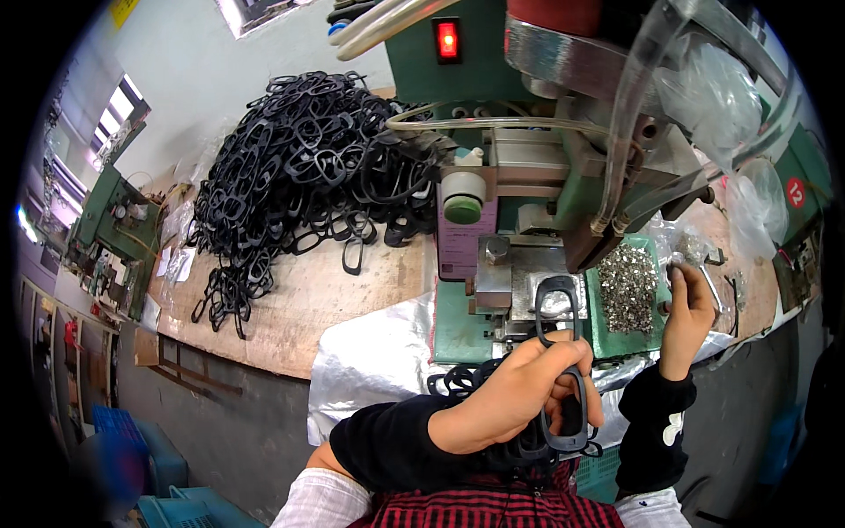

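Note:
My left hand (pixel 537 378) is closed round the middle of a black plastic glasses frame (pixel 569 438), held upright in front of the press. One rim stands above my fingers, before the metal work plate (pixel 528 290); the other hangs below them. My right hand (pixel 689 312) is raised beside the right edge of a green tray (pixel 666 330) of small shiny metal pieces (pixel 627 290). Its fingers are bent together; whatever they pinch is too small to make out. More black frames (pixel 458 380) lie at my lap, partly hidden by my left arm.
A green press (pixel 414 62) with a lit red switch (pixel 447 40) and clear hoses (pixel 629 114) stands ahead. A tall heap of black frames (pixel 299 150) covers the bench (pixel 264 339) at left. Foil (pixel 361 361) drapes the front edge. Blue crates (pixel 163 462) stand lower left.

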{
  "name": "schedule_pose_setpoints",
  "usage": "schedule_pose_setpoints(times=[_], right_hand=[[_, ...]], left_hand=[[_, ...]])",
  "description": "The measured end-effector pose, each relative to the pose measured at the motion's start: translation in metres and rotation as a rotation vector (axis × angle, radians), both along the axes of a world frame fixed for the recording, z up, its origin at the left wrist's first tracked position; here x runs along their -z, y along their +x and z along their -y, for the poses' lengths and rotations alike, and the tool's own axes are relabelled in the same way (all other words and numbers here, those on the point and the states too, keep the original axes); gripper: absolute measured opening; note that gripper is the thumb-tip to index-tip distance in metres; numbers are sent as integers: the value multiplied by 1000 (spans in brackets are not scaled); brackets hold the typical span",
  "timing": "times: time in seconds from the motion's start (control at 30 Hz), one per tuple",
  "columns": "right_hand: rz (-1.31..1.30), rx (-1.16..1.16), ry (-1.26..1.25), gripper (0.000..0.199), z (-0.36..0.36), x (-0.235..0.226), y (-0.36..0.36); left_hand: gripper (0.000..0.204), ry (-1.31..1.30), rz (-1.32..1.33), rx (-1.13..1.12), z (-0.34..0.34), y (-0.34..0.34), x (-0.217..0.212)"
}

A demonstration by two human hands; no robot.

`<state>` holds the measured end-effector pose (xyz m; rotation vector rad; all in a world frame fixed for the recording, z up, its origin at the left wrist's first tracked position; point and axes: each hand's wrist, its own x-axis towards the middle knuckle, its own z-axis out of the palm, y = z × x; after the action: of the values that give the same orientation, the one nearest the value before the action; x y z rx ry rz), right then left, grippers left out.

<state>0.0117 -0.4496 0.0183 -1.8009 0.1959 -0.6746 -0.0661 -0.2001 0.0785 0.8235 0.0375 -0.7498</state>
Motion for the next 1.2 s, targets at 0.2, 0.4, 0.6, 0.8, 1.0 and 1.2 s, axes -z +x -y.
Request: schedule_pose_setpoints(times=[0.2, 0.4, 0.6, 0.8, 1.0, 1.2], right_hand=[[73, -176, -694, 9, -29, 19, -2], [258, -199, -1119, 17, -38, 20, 22], [45, -130, -318, 13, -18, 36, 0], [61, -65, -313, 15, -21, 47, -13], [66, -77, -386, 15, -28, 53, -10], [48, -53, -313, 16, -20, 60, -6]], left_hand=[[25, -12, 22, 28, 1, 2, 4], [37, 16, 80, 43, -1, -8, 21], [17, 590, 511, -385, -72, -32, 32], [28, 1033, 668, -1016, -178, 53, 80], [49, 490, 599, -853, -108, 99, 101], [36, 305, 543, -820, -98, 110, 112]])
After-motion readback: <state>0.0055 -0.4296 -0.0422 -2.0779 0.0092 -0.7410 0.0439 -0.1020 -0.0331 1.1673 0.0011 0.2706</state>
